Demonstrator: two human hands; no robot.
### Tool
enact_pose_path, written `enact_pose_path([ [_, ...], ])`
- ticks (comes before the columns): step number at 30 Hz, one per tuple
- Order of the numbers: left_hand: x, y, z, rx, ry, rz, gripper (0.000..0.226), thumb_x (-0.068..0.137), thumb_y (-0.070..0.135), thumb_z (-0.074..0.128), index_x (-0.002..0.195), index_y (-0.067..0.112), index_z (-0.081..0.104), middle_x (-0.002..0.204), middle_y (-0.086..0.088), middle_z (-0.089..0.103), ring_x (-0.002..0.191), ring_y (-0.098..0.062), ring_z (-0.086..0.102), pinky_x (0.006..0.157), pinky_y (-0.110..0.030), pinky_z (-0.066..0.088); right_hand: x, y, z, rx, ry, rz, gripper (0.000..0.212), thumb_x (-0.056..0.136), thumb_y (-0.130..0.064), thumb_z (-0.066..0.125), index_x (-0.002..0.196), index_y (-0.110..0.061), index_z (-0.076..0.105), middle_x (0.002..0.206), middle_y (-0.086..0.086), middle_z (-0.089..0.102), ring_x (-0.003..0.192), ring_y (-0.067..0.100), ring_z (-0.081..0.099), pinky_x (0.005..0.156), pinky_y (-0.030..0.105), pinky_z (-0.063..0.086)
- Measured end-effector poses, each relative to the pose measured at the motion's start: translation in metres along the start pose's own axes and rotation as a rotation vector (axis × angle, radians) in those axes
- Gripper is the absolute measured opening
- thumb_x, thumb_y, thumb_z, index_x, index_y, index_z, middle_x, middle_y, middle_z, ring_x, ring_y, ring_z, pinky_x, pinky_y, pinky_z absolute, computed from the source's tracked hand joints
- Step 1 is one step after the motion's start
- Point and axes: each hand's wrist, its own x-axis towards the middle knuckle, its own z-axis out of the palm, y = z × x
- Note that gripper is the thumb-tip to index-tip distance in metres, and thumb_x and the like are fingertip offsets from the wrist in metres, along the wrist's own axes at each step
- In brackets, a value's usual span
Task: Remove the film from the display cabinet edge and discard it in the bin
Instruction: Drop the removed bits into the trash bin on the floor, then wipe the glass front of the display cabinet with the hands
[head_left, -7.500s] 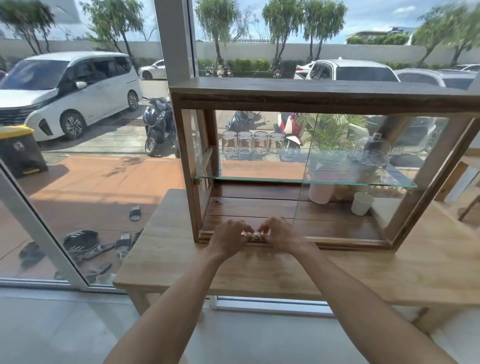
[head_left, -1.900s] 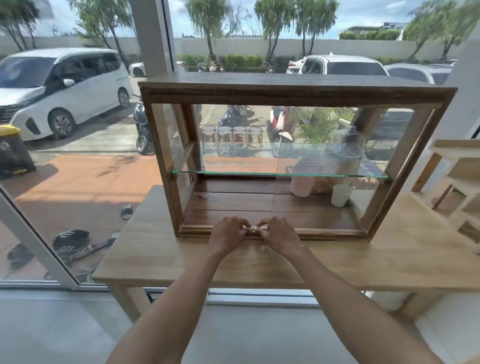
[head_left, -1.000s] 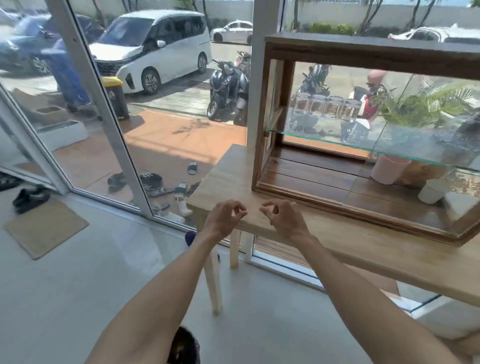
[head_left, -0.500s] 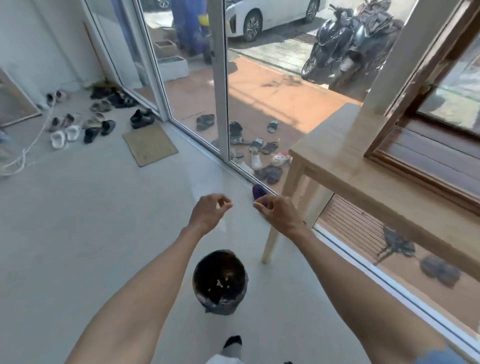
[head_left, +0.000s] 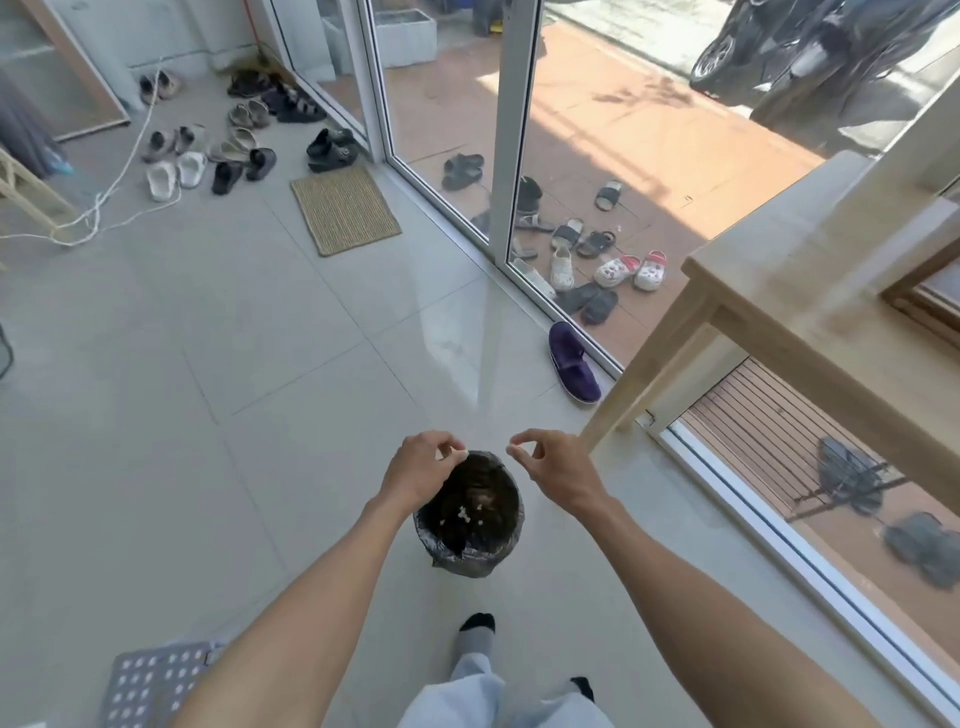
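A small round bin (head_left: 480, 558) with a dark bag liner stands on the floor below me, with whitish scraps inside. My left hand (head_left: 418, 470) hovers over its left rim, thumb and forefinger pinched on a small pale end of the film (head_left: 460, 453). My right hand (head_left: 553, 467) is above the bin's right rim, also pinched on a pale bit of film. Any clear film between the two hands is too thin to make out. Only a corner of the wooden display cabinet (head_left: 922, 299) shows at the right edge.
The cabinet stands on a light wooden table (head_left: 810, 249) at the right, whose leg (head_left: 649, 371) comes down near the bin. A purple shoe (head_left: 571, 361) lies by the glass wall. A doormat (head_left: 344, 209), several shoes and a white cord lie farther off. My socked foot (head_left: 475, 636) is behind the bin.
I have turned left from the cabinet and stepped to the bin. Both hands, still pinched, have come down from the cabinet's lower edge to just above the bin's rim.
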Motion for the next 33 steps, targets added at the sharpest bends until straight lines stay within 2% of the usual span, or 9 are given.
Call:
enact_pose_path([
  [3,0.005,-0.009,0.004,-0.009,-0.056,-0.017,0.021,0.093,0.036,0.068,0.109,0.023,0.073,0.100,0.001,0.072,0.070,-0.019,0.062,0.087,-0.043,0.058,0.006,0.006,0.007,0.005,-0.040,0.021,0.028,0.088,-0.051,0.068,0.108,-0.033,0.075,0.061,-0.012,0.061,0.060,0.006,0.061,0.069,0.028,0.054],
  [6,0.008,-0.017,0.002,-0.013,-0.078,-0.033,0.029,0.094,0.036,0.066,0.117,0.020,0.071,0.103,-0.001,0.071,0.080,-0.024,0.068,0.089,-0.045,0.057,0.011,0.011,0.010,0.020,-0.052,0.036,0.029,0.087,-0.050,0.070,0.111,-0.033,0.074,0.063,-0.011,0.063,0.062,0.006,0.063,0.069,0.028,0.054],
  [11,0.012,-0.023,-0.009,0.029,-0.077,-0.048,0.034,0.096,0.039,0.064,0.123,0.019,0.068,0.103,0.003,0.069,0.076,-0.021,0.063,0.092,-0.045,0.055,0.014,0.013,0.003,0.032,-0.043,0.043,0.027,0.088,-0.047,0.070,0.111,-0.032,0.072,0.064,-0.011,0.063,0.060,0.004,0.061,0.063,0.023,0.047],
  [15,0.022,-0.003,-0.024,0.068,-0.056,0.012,0.035,0.097,0.040,0.062,0.124,0.019,0.068,0.102,0.005,0.069,0.071,-0.017,0.064,0.088,-0.043,0.057,0.015,0.007,-0.019,0.036,0.004,0.040,0.025,0.090,-0.045,0.069,0.110,-0.032,0.072,0.062,-0.009,0.063,0.057,0.004,0.060,0.058,0.019,0.043],
  [21,0.043,0.069,-0.041,0.077,-0.024,0.200,0.031,0.097,0.040,0.061,0.121,0.022,0.068,0.098,0.009,0.067,0.070,-0.014,0.064,0.082,-0.038,0.057,0.018,-0.003,-0.086,0.043,0.189,0.010,0.022,0.090,-0.045,0.068,0.108,-0.033,0.073,0.060,-0.010,0.061,0.060,0.003,0.060,0.063,0.020,0.042],
  [25,0.058,0.133,-0.038,0.081,-0.032,0.333,0.028,0.096,0.042,0.063,0.118,0.025,0.069,0.091,0.012,0.066,0.070,-0.012,0.063,0.077,-0.035,0.057,0.006,0.000,-0.140,0.063,0.341,0.011,0.022,0.089,-0.042,0.070,0.106,-0.030,0.075,0.058,-0.012,0.054,0.050,0.003,0.050,0.057,0.020,0.038],
  [28,0.063,0.188,-0.027,0.095,-0.029,0.450,0.025,0.095,0.041,0.064,0.114,0.026,0.071,0.091,0.013,0.067,0.071,-0.012,0.063,0.076,-0.035,0.058,-0.012,0.008,-0.184,0.025,0.427,-0.008,0.021,0.090,-0.039,0.070,0.106,-0.027,0.074,0.053,-0.014,0.051,0.048,0.000,0.054,0.049,0.012,0.033],
  [30,0.063,0.229,-0.017,0.103,-0.037,0.537,0.022,0.095,0.038,0.066,0.111,0.024,0.072,0.095,0.009,0.072,0.071,-0.011,0.063,0.076,-0.033,0.056,-0.027,0.014,-0.215,-0.008,0.475,-0.013,0.022,0.090,-0.035,0.071,0.109,-0.025,0.074,0.057,-0.015,0.057,0.051,-0.005,0.056,0.048,0.010,0.036],
  [33,0.059,0.289,0.003,0.115,-0.062,0.665,0.020,0.095,0.032,0.066,0.107,0.018,0.074,0.101,-0.001,0.076,0.085,-0.016,0.068,0.083,-0.036,0.057,-0.052,0.029,-0.259,-0.034,0.583,0.024,0.022,0.090,-0.033,0.072,0.110,-0.024,0.075,0.061,-0.014,0.060,0.047,-0.003,0.052,0.054,0.012,0.040],
])
